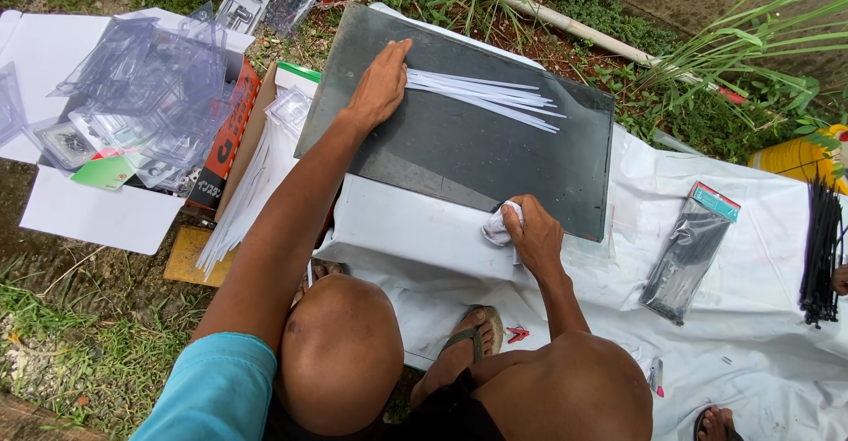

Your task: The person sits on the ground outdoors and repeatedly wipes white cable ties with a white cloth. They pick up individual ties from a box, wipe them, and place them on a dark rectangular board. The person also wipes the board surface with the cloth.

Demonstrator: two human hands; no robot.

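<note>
My left hand (380,83) lies flat, fingers together, on the butt end of a bundle of white cable ties (484,95) spread over a dark grey board (477,154). My right hand (533,233) is closed around a crumpled white cloth (497,226) at the board's near edge. The board rests on a white box or sheet-covered surface (415,229) in front of my bare knees.
A cardboard box (231,132) at left holds more white ties (243,198). Clear plastic blister packs (146,87) pile on white paper. On the white sheet at right lie a packet of black ties (689,251) and loose black ties (821,251). Grass and plants surround.
</note>
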